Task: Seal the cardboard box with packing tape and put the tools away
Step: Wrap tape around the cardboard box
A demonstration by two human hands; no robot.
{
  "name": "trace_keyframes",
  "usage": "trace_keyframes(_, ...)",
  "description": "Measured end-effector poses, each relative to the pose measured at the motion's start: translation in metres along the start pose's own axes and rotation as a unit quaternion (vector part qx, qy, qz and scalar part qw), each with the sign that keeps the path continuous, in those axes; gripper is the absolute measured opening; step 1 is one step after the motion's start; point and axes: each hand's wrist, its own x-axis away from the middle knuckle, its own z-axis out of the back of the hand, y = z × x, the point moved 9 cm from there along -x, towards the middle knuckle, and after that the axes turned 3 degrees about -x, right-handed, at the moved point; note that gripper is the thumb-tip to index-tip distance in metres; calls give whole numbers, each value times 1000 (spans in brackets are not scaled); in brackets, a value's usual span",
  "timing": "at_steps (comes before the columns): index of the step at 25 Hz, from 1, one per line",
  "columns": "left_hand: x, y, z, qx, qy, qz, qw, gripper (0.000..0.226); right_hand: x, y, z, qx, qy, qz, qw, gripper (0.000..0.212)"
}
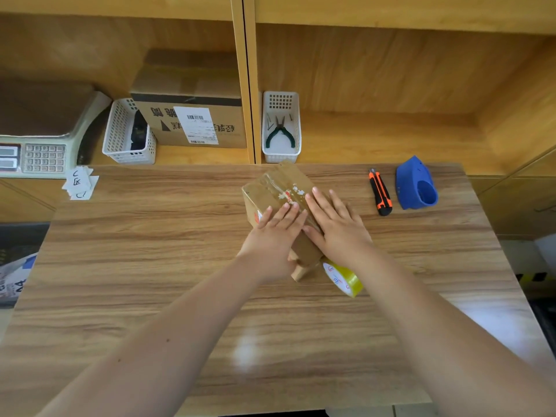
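Both palms flat on a small cardboard box [278, 191] on a wooden table [150, 266]: left hand [275, 236] and right hand [334, 227] side by side, fingers spread. Yellow tape roll [344, 279] just beside the box's near end. Orange utility knife [380, 192] and blue tape dispenser [416, 183] lying to the right. Green pliers [279, 130] in a white basket [296, 152] behind.

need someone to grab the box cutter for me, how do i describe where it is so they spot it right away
Start at the wooden table and look to its far right edge. Between the small cardboard box under the hands and the blue tape dispenser lies the utility knife, the only slim orange-and-black tool there.
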Motion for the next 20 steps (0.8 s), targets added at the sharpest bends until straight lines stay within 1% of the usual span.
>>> trace_keyframes(2,-1,-13,5,3,-7,1,1000,92,0,1,-2,-8,-18,14,1000,67)
trace_keyframes(3,-1,-15,5,12,-15,6,1000,96,0,2,-2,-15,-23,6,1000,67)
trace_keyframes(6,1,-2,-4,23,-27,39,999,122,2,3,-3,-26,-9,-22,999,66)
trace_keyframes(7,2,3,-6,23,-20,54,998,124,4,2,-2,-25,0,-26,999,65)
trace_keyframes(9,1,8,-7,21,-1,69,997,117,5,2,-3,-32,8,-35,999,65)
trace_keyframes(12,-2,1,0,16,-10,49,999,109,6,3,-5,-75,-13,-43,996,67)
trace_keyframes(14,-2,-8,4,16,-33,29,999,106,8,-6,-9,-78,-35,-23,996,70)
trace_keyframes(17,2,-28,8,35,-57,8,998,100,12,-20,-12,-50,-51,35,997,72)
trace_keyframes(20,7,-40,8,56,-47,10,997,94,18,-28,-15,36,-40,110,992,73)
